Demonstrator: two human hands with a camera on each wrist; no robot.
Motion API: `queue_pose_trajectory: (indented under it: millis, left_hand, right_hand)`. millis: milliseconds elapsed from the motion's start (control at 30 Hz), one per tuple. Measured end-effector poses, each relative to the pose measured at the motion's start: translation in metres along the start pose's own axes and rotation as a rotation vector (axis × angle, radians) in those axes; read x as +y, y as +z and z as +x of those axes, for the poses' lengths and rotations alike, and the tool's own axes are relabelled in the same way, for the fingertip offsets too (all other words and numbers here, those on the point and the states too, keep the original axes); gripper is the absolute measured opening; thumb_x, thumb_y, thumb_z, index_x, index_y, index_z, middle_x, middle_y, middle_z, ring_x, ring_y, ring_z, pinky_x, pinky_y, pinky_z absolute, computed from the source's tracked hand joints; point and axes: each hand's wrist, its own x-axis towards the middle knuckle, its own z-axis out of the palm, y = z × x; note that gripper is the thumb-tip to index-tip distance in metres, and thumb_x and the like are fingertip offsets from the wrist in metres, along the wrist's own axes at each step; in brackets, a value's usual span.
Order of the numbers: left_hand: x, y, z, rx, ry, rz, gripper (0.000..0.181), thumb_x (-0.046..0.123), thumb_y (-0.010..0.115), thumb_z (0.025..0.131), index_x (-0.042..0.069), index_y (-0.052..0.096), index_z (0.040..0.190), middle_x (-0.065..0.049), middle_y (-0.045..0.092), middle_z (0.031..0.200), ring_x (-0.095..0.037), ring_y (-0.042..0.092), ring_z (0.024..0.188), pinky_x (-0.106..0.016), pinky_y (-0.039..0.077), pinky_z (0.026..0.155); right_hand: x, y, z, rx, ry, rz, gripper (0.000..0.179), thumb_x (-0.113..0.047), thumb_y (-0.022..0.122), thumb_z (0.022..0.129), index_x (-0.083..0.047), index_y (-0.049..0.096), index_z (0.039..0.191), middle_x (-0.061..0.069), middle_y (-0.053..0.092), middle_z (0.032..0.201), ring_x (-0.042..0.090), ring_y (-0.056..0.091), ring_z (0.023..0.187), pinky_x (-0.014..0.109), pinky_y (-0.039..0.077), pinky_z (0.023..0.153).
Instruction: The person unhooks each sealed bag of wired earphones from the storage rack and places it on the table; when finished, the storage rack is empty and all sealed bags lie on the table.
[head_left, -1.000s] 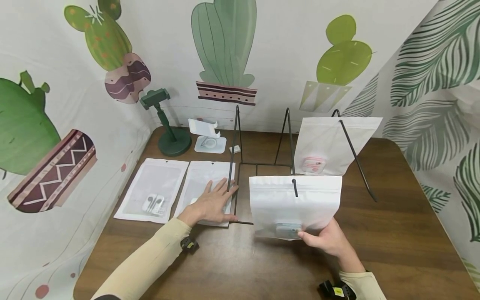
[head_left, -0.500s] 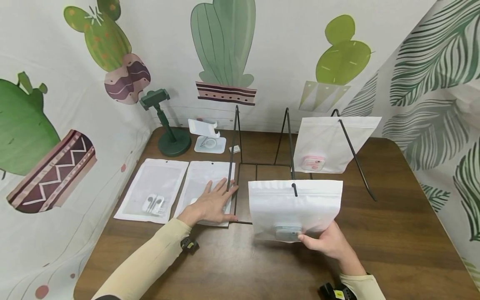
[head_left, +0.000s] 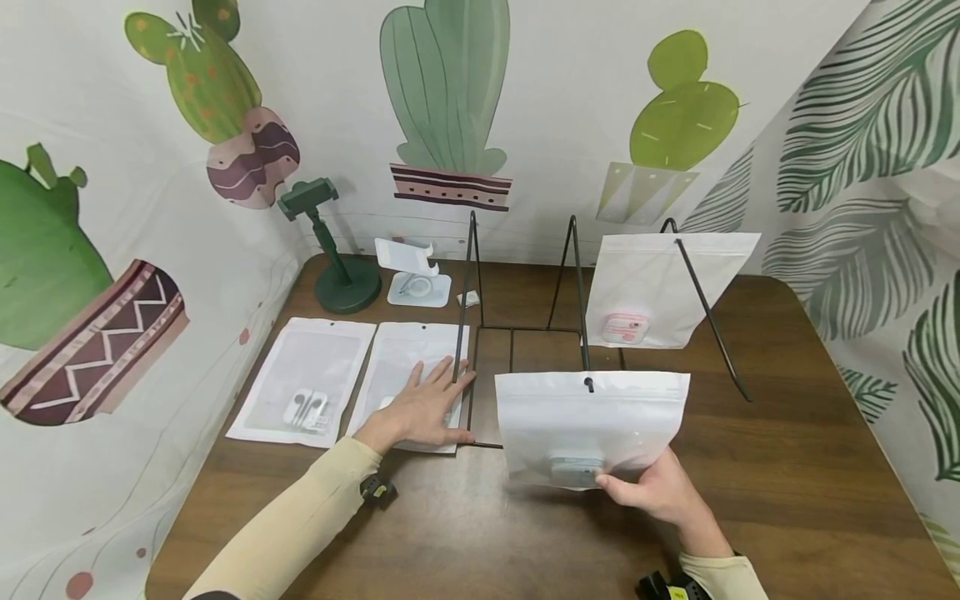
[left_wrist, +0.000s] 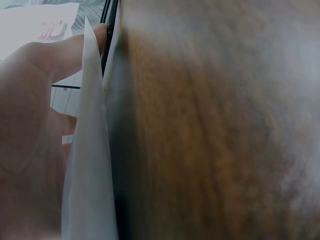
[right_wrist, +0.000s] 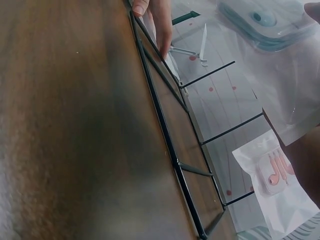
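My right hand [head_left: 652, 500] grips the lower right of a white zip bag [head_left: 592, 417], with a pale blue earphone case [head_left: 576, 472] showing through it. The bag's top hole sits right at the tip of the middle hook [head_left: 582, 308] of a black wire display rack [head_left: 512, 350]. My left hand [head_left: 423, 408] lies with fingers spread over a second white bag [head_left: 405, 337], fingertips and thumb at the rack's left base wire. In the left wrist view that bag's edge [left_wrist: 90, 150] stands up beside the palm.
A white bag with pink earphones [head_left: 626, 327] hangs on the right hook [head_left: 705, 292]. Farther left lies another bag with white earphones [head_left: 306, 408]. Behind stand a green phone stand [head_left: 348, 283] and a small white stand [head_left: 418, 289], with a small white packet [head_left: 468, 298] nearby.
My right hand has drawn the bag toward me along the middle hook, so less of the hook's end shows in front of it. The left hand has stayed in place.
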Motion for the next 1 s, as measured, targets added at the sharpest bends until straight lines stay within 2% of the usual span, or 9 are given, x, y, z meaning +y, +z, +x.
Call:
queue_pose_trajectory:
  millis: [133,333,600,833,1000]
  left_hand:
    - [0.0,-0.001,-0.001,-0.007,-0.002,0.004,0.102,0.078,0.054,0.078,0.021,0.022,0.156,-0.006,0.019,0.163,-0.027,0.007,0.152,-0.064,0.008,0.116]
    - [0.0,-0.001,0.0,-0.002,0.003,0.001,0.102,0.078,0.054,0.078,0.021,0.022,0.156,-0.005,0.017,0.164,-0.028,0.007,0.152,-0.064,0.008,0.116]
    - [-0.001,0.0,0.001,-0.006,0.003,0.01,0.102,0.079,0.053,0.078,0.021,0.021,0.157,-0.004,0.015,0.164,-0.027,0.006,0.152,-0.064,0.008,0.116]
    - [-0.001,0.001,0.001,-0.008,0.003,0.005,0.102,0.078,0.053,0.078,0.021,0.021,0.156,-0.004,0.015,0.164,-0.027,0.006,0.152,-0.063,0.008,0.117]
    - [0.0,0.0,0.0,0.001,0.009,0.0,0.102,0.077,0.054,0.079,0.02,0.022,0.156,-0.005,0.016,0.164,-0.028,0.007,0.152,-0.064,0.008,0.116]
  right_hand:
    - [0.0,0.0,-0.001,-0.004,-0.02,0.017,0.057,0.022,0.072,0.062,-0.007,0.061,0.109,-0.009,0.07,0.103,0.003,0.065,0.092,0.018,0.05,0.083]
    - [0.001,0.001,0.0,-0.004,-0.091,0.072,0.06,0.026,0.07,0.06,-0.001,0.061,0.113,-0.002,0.07,0.106,0.005,0.065,0.095,0.017,0.049,0.086]
    - [-0.003,-0.001,-0.004,0.001,-0.007,-0.004,0.055,0.023,0.073,0.063,-0.006,0.062,0.108,-0.009,0.07,0.101,0.002,0.064,0.092,0.017,0.049,0.084]
    - [-0.005,-0.001,-0.01,0.013,-0.016,-0.021,0.052,0.022,0.074,0.062,-0.006,0.063,0.105,-0.005,0.071,0.096,0.002,0.065,0.088,0.016,0.05,0.082]
    - [-0.006,-0.003,-0.014,0.008,-0.023,0.019,0.058,0.023,0.073,0.062,-0.003,0.06,0.113,-0.003,0.07,0.102,0.005,0.066,0.093,0.017,0.05,0.084]
